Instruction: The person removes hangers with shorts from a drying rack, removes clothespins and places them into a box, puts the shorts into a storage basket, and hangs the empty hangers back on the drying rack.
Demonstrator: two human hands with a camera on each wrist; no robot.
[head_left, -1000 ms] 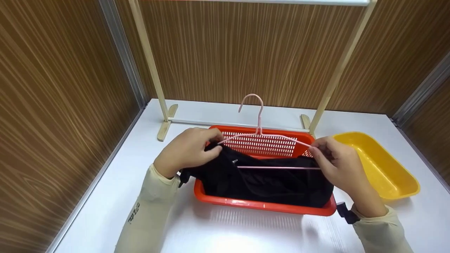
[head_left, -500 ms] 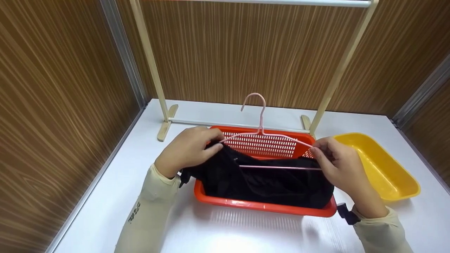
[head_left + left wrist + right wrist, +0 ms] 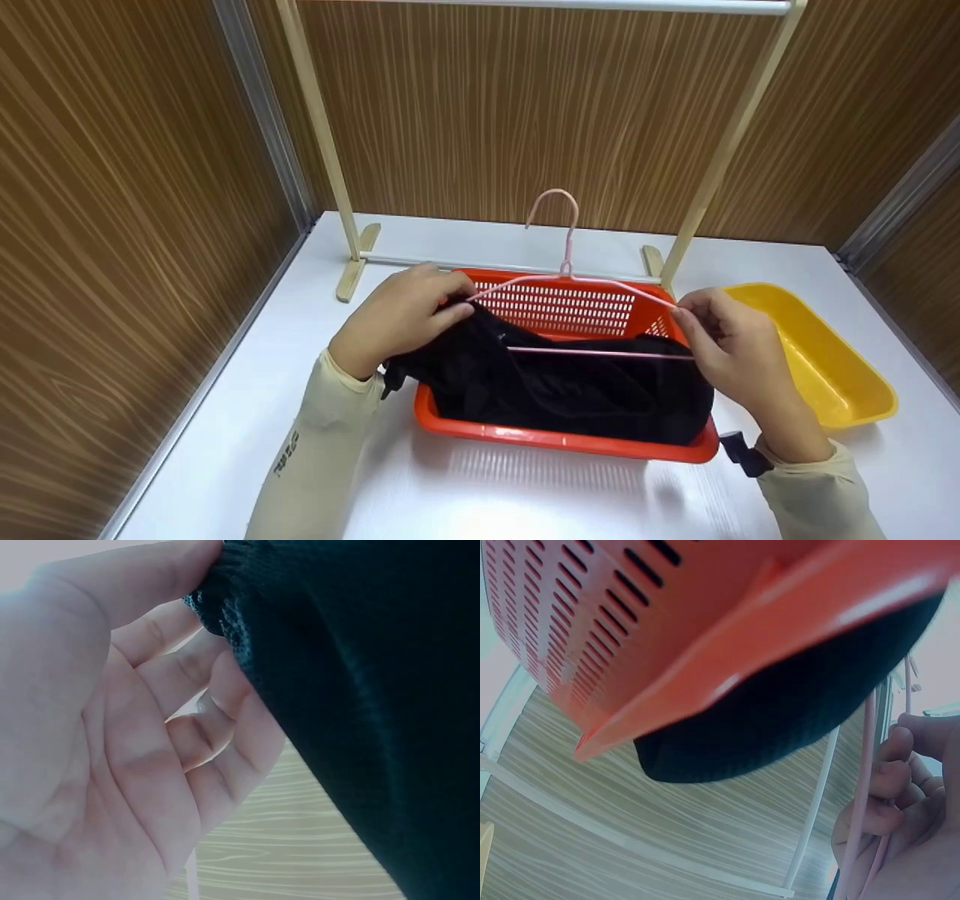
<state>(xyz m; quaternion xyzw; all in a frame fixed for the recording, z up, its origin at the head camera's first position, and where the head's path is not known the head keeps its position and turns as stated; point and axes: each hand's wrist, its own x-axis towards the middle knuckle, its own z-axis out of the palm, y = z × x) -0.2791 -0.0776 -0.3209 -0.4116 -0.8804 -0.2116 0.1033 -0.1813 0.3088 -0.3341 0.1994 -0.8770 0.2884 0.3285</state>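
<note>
My left hand (image 3: 405,315) pinches the edge of a black garment (image 3: 555,397) between thumb and fingers. The left wrist view shows that gathered edge under the thumb, the cloth (image 3: 360,705) hanging down from it. One end of a pink hanger (image 3: 566,266) runs into the cloth at this hand and is hidden there. At the hanger's other end, my right hand (image 3: 739,345) holds its sloping arm, with fingers curled round the pink rod (image 3: 862,802) in the right wrist view. The hook points up; the lower bar crosses in front of the garment. Most of the cloth lies in a red basket (image 3: 562,441).
Behind the basket stands a rack with wooden posts (image 3: 324,142) and a white top rail (image 3: 600,6). A yellow tray (image 3: 817,360) lies on the white table (image 3: 300,360) at the right. Wood-grain panels (image 3: 487,112) close in the back and sides.
The hanger has shifted to the right and slightly up, its hook rising with it. My right hand has moved a little right along with it; the left has barely moved.
</note>
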